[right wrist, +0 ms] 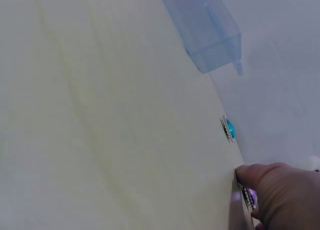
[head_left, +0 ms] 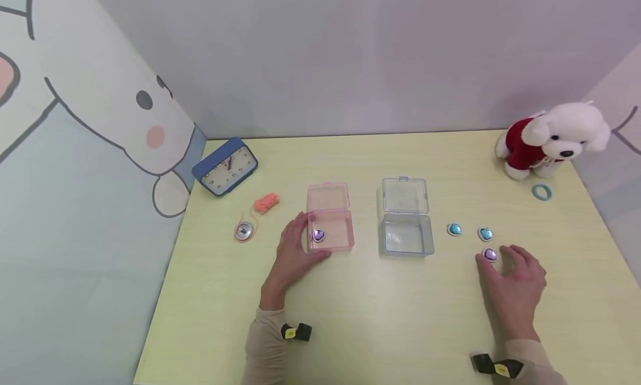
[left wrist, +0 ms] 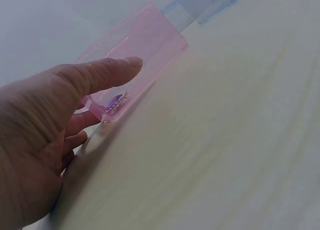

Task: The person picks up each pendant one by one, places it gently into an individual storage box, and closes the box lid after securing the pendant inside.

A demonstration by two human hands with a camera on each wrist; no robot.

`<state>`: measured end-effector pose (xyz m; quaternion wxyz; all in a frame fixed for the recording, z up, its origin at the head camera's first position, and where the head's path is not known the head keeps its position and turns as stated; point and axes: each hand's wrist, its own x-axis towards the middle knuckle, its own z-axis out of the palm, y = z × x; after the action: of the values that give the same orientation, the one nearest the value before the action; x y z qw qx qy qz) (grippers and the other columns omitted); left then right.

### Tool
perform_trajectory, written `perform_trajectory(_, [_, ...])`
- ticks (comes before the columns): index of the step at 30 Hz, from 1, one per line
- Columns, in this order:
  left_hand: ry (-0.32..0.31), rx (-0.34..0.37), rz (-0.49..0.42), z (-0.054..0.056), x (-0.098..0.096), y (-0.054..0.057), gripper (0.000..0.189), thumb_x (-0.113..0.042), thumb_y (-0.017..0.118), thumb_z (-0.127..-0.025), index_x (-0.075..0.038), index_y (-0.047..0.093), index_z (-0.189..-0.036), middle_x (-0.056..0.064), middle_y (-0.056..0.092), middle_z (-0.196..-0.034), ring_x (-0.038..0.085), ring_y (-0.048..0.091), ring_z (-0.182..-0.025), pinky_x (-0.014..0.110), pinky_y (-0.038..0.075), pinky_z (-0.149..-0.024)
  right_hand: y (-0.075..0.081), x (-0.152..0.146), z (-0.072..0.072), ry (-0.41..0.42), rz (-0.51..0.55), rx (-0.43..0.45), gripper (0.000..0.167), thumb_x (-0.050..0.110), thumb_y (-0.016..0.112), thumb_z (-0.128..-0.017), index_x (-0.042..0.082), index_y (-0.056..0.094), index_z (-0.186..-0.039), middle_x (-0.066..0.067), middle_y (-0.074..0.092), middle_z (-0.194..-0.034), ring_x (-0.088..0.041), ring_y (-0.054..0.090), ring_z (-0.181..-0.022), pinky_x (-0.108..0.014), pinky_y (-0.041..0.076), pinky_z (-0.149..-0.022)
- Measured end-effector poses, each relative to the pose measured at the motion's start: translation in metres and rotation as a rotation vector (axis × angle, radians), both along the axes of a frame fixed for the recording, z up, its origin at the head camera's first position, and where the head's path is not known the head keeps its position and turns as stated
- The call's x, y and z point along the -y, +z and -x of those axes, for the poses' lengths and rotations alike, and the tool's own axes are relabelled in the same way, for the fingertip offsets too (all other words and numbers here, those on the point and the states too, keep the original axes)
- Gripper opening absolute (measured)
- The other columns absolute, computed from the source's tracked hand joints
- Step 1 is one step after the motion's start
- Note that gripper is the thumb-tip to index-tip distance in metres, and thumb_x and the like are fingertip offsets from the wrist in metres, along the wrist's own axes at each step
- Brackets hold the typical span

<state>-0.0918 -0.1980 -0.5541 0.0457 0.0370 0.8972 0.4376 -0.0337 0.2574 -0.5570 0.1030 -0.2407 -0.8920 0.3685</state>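
My left hand (head_left: 292, 255) holds a small clear pink plastic box (head_left: 340, 229) at its left end, thumb along the front and fingers at the left side. The box's lid is open, and a purple heart-shaped gem (head_left: 318, 236) with a beaded rim lies inside. On the right, my right hand (head_left: 518, 279) has its thumb and fingers spread to either side of another purple gem (head_left: 490, 255) on the table. Two teal heart gems, one nearer (head_left: 485, 233) and one farther left (head_left: 454, 229), lie beside it.
A clear bluish box (head_left: 407, 235) stands lid-up between the hands. Farther out are a blue clock (head_left: 225, 167), an orange yarn bundle (head_left: 266, 203), a round metal piece (head_left: 243, 231), a plush dog (head_left: 551, 140) and a blue ring (head_left: 542, 192). Walls bound the table's back and sides.
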Motion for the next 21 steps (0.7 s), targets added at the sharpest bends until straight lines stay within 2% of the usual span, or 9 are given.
perform_trajectory(8, [0.005, 0.016, -0.008, 0.0, 0.0, 0.003, 0.098, -0.048, 0.088, -0.081, -0.025, 0.038, -0.161, 0.007, 0.032, -0.172, 0.034, 0.024, -0.158, 0.068, 0.019, -0.125, -0.003, 0.004, -0.001, 0.009, -0.013, -0.074, 0.046, 0.02, 0.079, -0.095, -0.007, 0.066, -0.13, -0.024, 0.052, -0.15, -0.047, 0.037, -0.143, -0.062, 0.019, -0.119])
perform_trajectory(15, [0.007, 0.022, -0.005, 0.0, 0.0, 0.003, 0.097, -0.048, 0.088, -0.081, -0.025, 0.038, -0.162, 0.006, 0.032, -0.172, 0.034, 0.024, -0.158, 0.067, 0.02, -0.125, -0.003, 0.006, 0.0, 0.012, 0.008, -0.034, 0.047, 0.022, 0.075, -0.098, -0.008, 0.064, -0.132, -0.023, 0.051, -0.152, -0.044, 0.035, -0.146, -0.063, 0.02, -0.12])
perform_trajectory(21, [0.011, 0.024, -0.007, 0.001, -0.001, 0.002, 0.097, -0.048, 0.089, -0.081, -0.028, 0.039, -0.161, 0.005, 0.032, -0.172, 0.033, 0.024, -0.158, 0.068, 0.021, -0.124, -0.003, 0.016, 0.002, 0.047, 0.01, -0.084, 0.042, 0.02, 0.077, -0.096, -0.007, 0.068, -0.128, -0.023, 0.057, -0.143, -0.044, 0.041, -0.138, -0.061, 0.026, -0.114])
